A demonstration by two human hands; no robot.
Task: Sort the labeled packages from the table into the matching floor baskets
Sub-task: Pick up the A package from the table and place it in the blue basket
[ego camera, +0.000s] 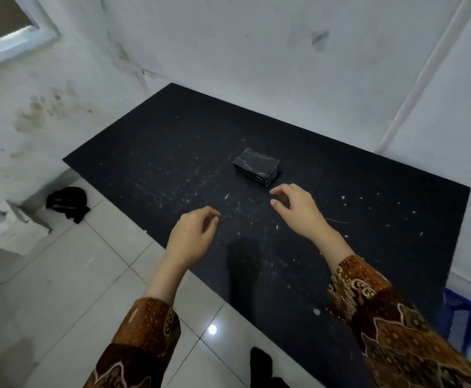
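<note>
package (256, 170) on tabletop (156, 152), mid-far | right hand (298, 210) just before package | left hand (193, 233) left of right | basket (459, 320) on floor, right of tabletop

Long sleeves (396, 331) — brown-orange batik pattern

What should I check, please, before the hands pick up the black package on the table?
1. Package present on the table, nothing on top: ok.
2. Right hand empty, fingers loosely curled, just short of the package: ok.
3. Left hand empty, over the table's near edge: ok.
4. Path from right hand to package clear: ok.
5. Package label readable: cannot tell; only dark wrap shows.
6. Matching basket located: cannot tell; only a blue basket shows partly, by the table's right end.
</note>
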